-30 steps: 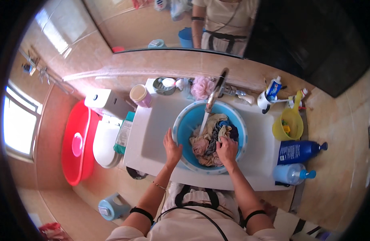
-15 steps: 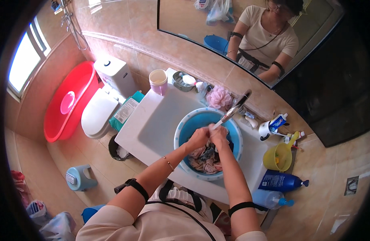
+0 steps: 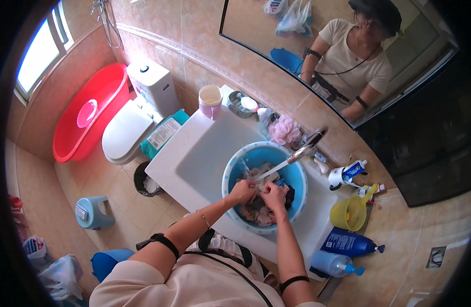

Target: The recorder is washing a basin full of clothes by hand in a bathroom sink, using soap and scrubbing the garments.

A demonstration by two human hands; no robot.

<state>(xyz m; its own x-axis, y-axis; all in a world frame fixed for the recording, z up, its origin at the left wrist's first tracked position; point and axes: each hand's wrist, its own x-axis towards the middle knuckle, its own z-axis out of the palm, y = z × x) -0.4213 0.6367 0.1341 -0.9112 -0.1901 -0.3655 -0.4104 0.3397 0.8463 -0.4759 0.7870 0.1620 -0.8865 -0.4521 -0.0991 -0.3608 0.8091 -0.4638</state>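
A blue basin (image 3: 298, 177) with a pale dotted rim stands in the white sink, holding a heap of wet clothes (image 3: 262, 214) in beige, pink and dark colours. Water runs from the chrome faucet (image 3: 308, 145) onto the cloth. Over the basin's left side, my left hand (image 3: 243, 192) is closed on a light piece of clothing. Close beside it, my right hand (image 3: 274, 196) pinches the same pale fabric, as far as I can see. The fingertips of both hands are partly hidden in the folds.
Behind the basin lie a pink bath puff (image 3: 285, 130) and a lilac cup (image 3: 210, 102). To the right are a white mug (image 3: 338, 177) with toothpaste, a yellow dipper (image 3: 346, 215), a dark blue pump bottle (image 3: 349, 242) and a clear blue one (image 3: 338, 263). A mirror (image 3: 327, 61) hangs above.
My hands have come away from the faucet's mouth, lower toward me and a little apart, now on the cloth. The stream now falls freely onto the clothes. The whole view has shifted slightly.
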